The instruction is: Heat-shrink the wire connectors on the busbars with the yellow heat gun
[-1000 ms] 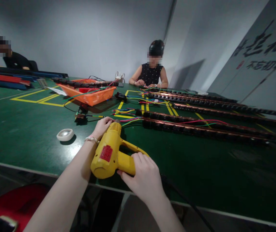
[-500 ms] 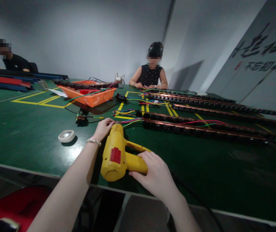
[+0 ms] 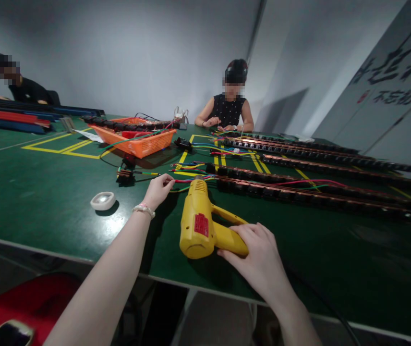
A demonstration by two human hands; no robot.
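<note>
My right hand [image 3: 258, 250] is wrapped round the handle of a yellow heat gun [image 3: 197, 218], whose nozzle points away from me at the coloured wires. Pinched in the fingers of my left hand [image 3: 159, 188] are thin wires [image 3: 182, 181], which run right to a long black and copper strip [image 3: 299, 194]. Left of that hand, a small black part [image 3: 125, 177] with a yellow and green lead lies on the green table [image 3: 65, 192]. The heat gun's nozzle is just right of my left hand, close to the wires.
An orange basket [image 3: 144, 146] bears another dark strip. A white roundish dish [image 3: 102, 201] sits at the left. More wired strips [image 3: 335, 168] lie at the right. One person [image 3: 229, 108] sits across the table, another [image 3: 27, 91] at the far left. A black cable [image 3: 320, 298] hangs over the edge.
The heat gun in my right hand has moved right, away from my left hand, and its nozzle now stands over the wires further right. The person across has raised a hand slightly.
</note>
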